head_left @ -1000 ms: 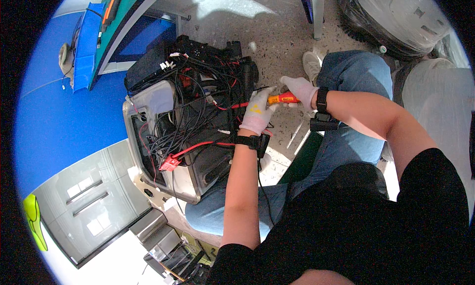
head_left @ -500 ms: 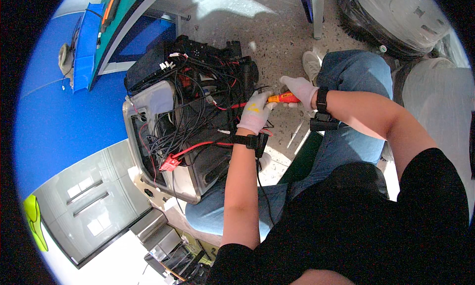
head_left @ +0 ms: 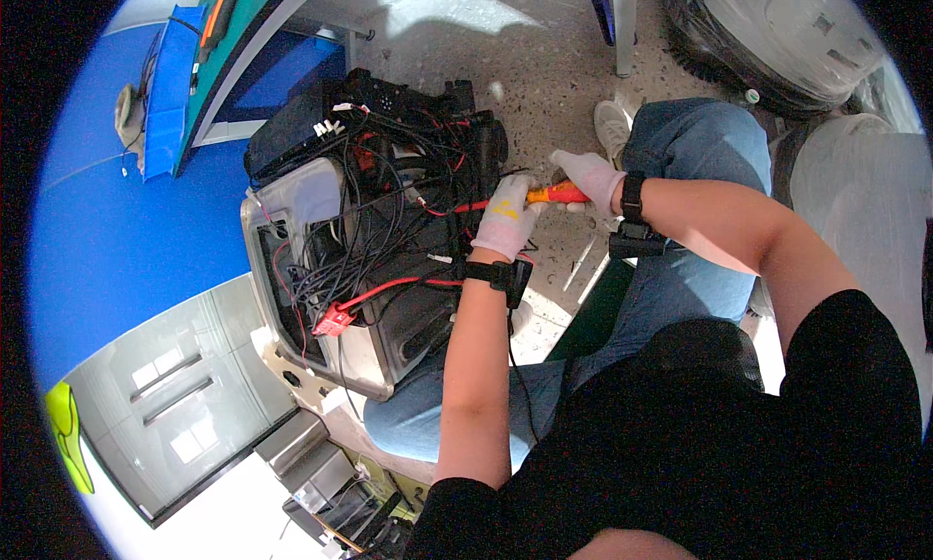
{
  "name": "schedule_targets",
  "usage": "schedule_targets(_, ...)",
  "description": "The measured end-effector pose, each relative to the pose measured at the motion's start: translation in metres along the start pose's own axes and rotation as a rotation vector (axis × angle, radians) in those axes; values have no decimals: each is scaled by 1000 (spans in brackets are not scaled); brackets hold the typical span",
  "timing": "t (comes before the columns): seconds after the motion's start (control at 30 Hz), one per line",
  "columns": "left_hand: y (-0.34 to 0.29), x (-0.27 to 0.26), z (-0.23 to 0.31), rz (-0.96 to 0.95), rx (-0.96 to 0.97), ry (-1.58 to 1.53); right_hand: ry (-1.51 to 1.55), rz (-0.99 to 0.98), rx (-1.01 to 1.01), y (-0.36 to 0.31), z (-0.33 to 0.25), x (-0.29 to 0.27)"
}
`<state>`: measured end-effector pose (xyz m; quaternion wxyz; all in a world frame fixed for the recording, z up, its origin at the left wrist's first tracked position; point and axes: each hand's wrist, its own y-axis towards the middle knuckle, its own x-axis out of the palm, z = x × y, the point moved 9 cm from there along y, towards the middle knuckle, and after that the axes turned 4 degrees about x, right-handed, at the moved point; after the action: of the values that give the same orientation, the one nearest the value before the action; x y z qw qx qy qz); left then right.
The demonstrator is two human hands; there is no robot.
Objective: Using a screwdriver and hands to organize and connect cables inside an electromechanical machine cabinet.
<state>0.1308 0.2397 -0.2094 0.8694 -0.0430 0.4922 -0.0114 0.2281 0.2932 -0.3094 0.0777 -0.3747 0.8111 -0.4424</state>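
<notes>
My right hand (head_left: pixel 593 178), in a white glove, closes around the red and yellow handle of a screwdriver (head_left: pixel 552 193), held level and pointing left. My left hand (head_left: pixel 505 215), gloved too with a yellow mark on its back, is closed at the front of that handle; the fingertips are partly hidden. A red length (head_left: pixel 473 207) comes out left of it; whether shaft or cable, I cannot tell. Both hands are at the right side of a machine (head_left: pixel 364 351) with a grey shell and black inner parts, its black cables (head_left: pixel 364 225) tangled on top.
A red connector (head_left: pixel 333 320) on a thick red cable lies on the machine. Far left is a green-topped bench (head_left: pixel 219 64) with a blue tray (head_left: pixel 173 113). Plastic-wrapped machines (head_left: pixel 777 35) stand at the far right. A grey table leg (head_left: pixel 625 35) stands ahead.
My left hand has shifted slightly to the right along the screwdriver, and its wrist has turned a little. The right hand has stayed almost still.
</notes>
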Motion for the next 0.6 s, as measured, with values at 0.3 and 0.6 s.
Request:
schedule_targets(0.3,-1,4,10,-6,134,13,14,18,-36,-2,-2,-3)
schedule_targets(0.6,1,4,-5,-15,-45,-45,-112,-22,-163,3,-9,3)
